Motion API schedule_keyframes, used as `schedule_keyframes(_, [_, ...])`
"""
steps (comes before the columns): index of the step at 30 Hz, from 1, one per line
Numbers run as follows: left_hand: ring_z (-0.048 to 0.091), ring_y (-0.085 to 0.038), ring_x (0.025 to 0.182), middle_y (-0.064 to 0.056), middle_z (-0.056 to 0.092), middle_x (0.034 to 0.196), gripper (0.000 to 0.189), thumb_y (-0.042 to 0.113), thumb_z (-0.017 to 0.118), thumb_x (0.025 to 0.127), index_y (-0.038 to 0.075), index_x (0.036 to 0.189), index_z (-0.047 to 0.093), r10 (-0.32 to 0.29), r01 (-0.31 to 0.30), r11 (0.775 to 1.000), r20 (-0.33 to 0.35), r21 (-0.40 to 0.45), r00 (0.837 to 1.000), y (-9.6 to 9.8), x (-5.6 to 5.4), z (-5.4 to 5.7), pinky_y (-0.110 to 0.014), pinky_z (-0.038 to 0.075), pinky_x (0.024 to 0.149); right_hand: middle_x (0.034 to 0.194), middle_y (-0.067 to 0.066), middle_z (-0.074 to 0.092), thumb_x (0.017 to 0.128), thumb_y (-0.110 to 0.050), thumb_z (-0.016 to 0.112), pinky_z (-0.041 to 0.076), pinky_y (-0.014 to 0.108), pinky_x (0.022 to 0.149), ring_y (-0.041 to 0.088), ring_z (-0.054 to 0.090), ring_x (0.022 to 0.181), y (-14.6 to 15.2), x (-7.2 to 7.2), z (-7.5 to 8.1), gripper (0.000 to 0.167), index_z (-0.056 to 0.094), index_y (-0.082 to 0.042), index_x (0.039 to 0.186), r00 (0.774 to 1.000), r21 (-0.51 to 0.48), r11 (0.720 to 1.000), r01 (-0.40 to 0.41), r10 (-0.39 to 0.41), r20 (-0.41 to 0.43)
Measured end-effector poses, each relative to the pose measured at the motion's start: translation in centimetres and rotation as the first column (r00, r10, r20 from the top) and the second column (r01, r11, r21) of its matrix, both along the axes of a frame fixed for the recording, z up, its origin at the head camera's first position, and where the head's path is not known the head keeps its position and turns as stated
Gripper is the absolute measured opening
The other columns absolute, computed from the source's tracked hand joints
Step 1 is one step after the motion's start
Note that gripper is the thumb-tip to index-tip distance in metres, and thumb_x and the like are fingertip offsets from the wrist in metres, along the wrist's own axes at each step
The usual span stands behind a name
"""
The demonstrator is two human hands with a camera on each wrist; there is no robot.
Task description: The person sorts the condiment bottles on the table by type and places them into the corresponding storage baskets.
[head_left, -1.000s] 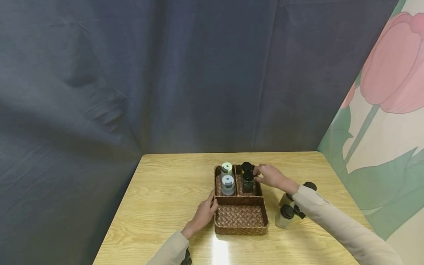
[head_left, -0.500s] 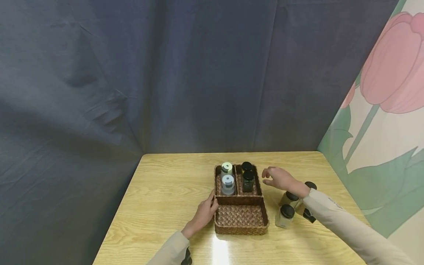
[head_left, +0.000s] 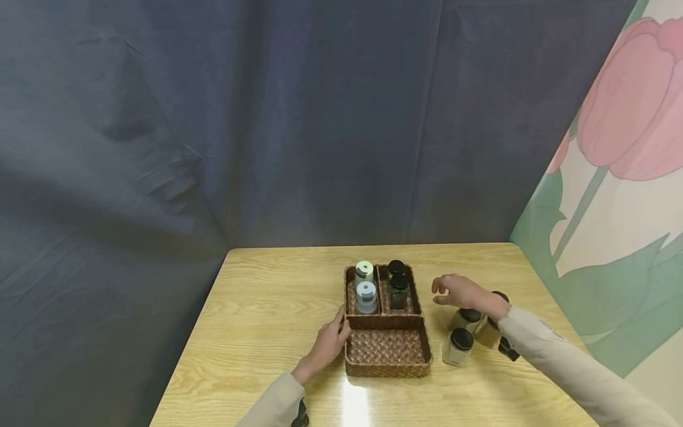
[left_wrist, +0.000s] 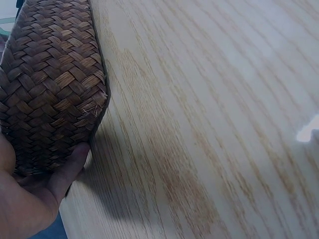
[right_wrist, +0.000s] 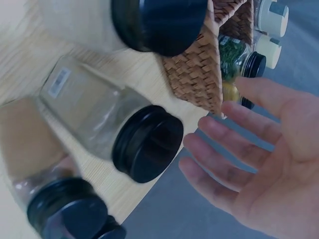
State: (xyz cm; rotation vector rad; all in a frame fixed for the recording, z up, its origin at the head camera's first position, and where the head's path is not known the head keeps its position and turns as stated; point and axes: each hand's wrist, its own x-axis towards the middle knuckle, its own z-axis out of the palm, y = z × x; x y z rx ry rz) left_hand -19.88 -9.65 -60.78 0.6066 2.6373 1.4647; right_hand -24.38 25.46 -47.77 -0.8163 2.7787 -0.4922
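Observation:
A woven brown basket [head_left: 388,370] with three compartments sits on the table. My left hand [head_left: 327,345] rests against its left outer wall; in the left wrist view a finger [left_wrist: 74,164] touches the wall's lower edge. Two jars with pale lids [head_left: 366,296] stand in the back left compartment. The back right one holds two black-lidded jars, one with green contents [head_left: 398,293], the other showing yellow in the right wrist view. My right hand [head_left: 463,292] hovers right of the basket, fingers spread and holding nothing, above several black-lidded jars [right_wrist: 89,109].
Those black-lidded jars stand close together on the wooden table [head_left: 267,308], right of the basket; one pale jar [head_left: 458,350] is nearest the basket's front compartment. My right forearm partly covers the others. A dark curtain [head_left: 331,130] hangs behind the table, with a flower-painted wall [head_left: 619,118] at right.
My right hand has drawn away from the black-lidded jars in the basket and moved right, over the jars on the table. The left hand stays at the basket's side.

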Motion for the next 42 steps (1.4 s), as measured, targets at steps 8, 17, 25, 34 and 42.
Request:
schedule_keyframes(8, [0.035, -0.003, 0.041, 0.006, 0.043, 0.048, 0.058, 0.02, 0.039, 0.108, -0.003, 0.156, 0.017, -0.007, 0.006, 1.0, 0.045, 0.009, 0.999, -0.2, 0.1, 0.2, -0.021, 0.036, 0.043, 0.093, 0.009, 0.064, 0.091, -0.011, 0.072, 0.051, 0.038, 0.066, 0.026, 0.063, 0.082, 1.5, 0.6, -0.2, 0.013, 0.067, -0.005, 0.101, 0.992, -0.026, 0.995, -0.096, 0.093, -0.09])
schedule_keyframes(17, [0.03, -0.002, 0.038, 0.006, 0.041, 0.047, 0.058, 0.019, 0.039, 0.108, -0.004, 0.156, 0.016, -0.012, 0.011, 1.0, 0.026, 0.014, 1.0, -0.1, 0.1, 0.2, -0.02, 0.032, 0.04, 0.098, 0.013, 0.065, 0.092, -0.01, 0.07, 0.053, 0.037, 0.07, 0.03, 0.063, 0.086, 3.0, 1.1, -0.3, 0.015, 0.067, -0.002, 0.105, 0.987, -0.065, 0.985, -0.159, 0.156, -0.047])
schedule_keyframes(25, [0.03, -0.001, 0.039, 0.01, 0.039, 0.048, 0.058, 0.02, 0.039, 0.109, -0.003, 0.157, 0.016, -0.015, 0.015, 1.0, 0.021, 0.007, 1.0, -0.1, 0.1, 0.0, -0.02, 0.033, 0.041, 0.104, 0.011, 0.066, 0.091, -0.011, 0.072, 0.054, 0.04, 0.075, 0.03, 0.065, 0.092, 4.4, 1.6, -0.3, 0.019, 0.068, -0.003, 0.108, 0.98, -0.029, 0.986, -0.167, 0.169, 0.102])
schedule_keyframes(34, [0.028, -0.002, 0.037, 0.009, 0.039, 0.047, 0.059, 0.023, 0.038, 0.109, -0.002, 0.157, 0.015, -0.013, 0.012, 1.0, 0.052, 0.016, 0.999, 0.0, 0.1, 0.2, -0.02, 0.032, 0.04, 0.107, 0.009, 0.064, 0.08, -0.016, 0.084, 0.052, 0.042, 0.08, 0.031, 0.062, 0.098, 5.4, 1.6, -0.5, 0.037, 0.066, -0.002, 0.109, 0.975, -0.025, 0.984, -0.174, 0.176, 0.135])
schedule_keyframes(42, [0.025, -0.002, 0.036, 0.008, 0.039, 0.046, 0.058, 0.022, 0.038, 0.109, -0.001, 0.157, 0.015, -0.014, 0.013, 1.0, 0.052, 0.015, 0.999, -0.1, 0.2, 0.4, -0.019, 0.029, 0.039, 0.109, 0.013, 0.062, 0.075, -0.014, 0.088, 0.052, 0.044, 0.082, 0.036, 0.06, 0.101, 5.8, 2.0, -0.8, 0.046, 0.064, 0.0, 0.111, 0.981, 0.01, 0.987, -0.163, 0.161, 0.106])
